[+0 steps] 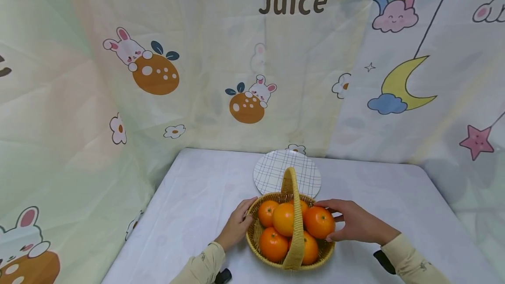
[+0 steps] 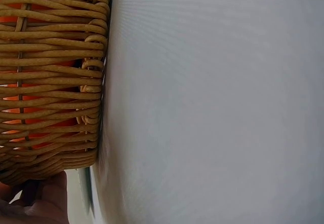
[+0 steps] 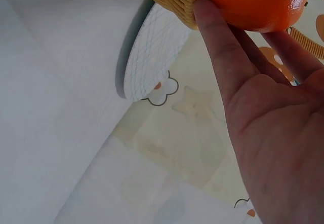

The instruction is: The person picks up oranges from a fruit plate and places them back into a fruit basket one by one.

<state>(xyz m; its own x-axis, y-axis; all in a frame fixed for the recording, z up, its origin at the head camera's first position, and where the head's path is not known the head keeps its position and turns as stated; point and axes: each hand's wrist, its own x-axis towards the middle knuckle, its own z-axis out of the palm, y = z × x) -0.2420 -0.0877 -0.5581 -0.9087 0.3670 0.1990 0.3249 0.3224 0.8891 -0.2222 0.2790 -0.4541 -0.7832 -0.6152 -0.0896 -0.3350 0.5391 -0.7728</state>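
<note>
A woven wicker basket (image 1: 254, 243) with a tall arched handle (image 1: 297, 231) stands on the table, holding several oranges (image 1: 273, 244). My left hand (image 1: 235, 224) holds its left rim; in the left wrist view the wicker side (image 2: 50, 74) fills the left edge, with part of that hand (image 2: 45, 201) below. At the basket's right side, my right hand (image 1: 353, 221) grips one orange (image 1: 319, 222) between thumb and fingers. The right wrist view shows the fingers against this orange (image 3: 253, 6), beside the basket wall. The orange's underside is hidden.
A round white plate (image 1: 270, 172) with a grid pattern lies right behind the basket, partly covered by it. White cloth covers the table (image 1: 197, 196). Printed fabric (image 1: 217, 47) hangs behind and at both sides.
</note>
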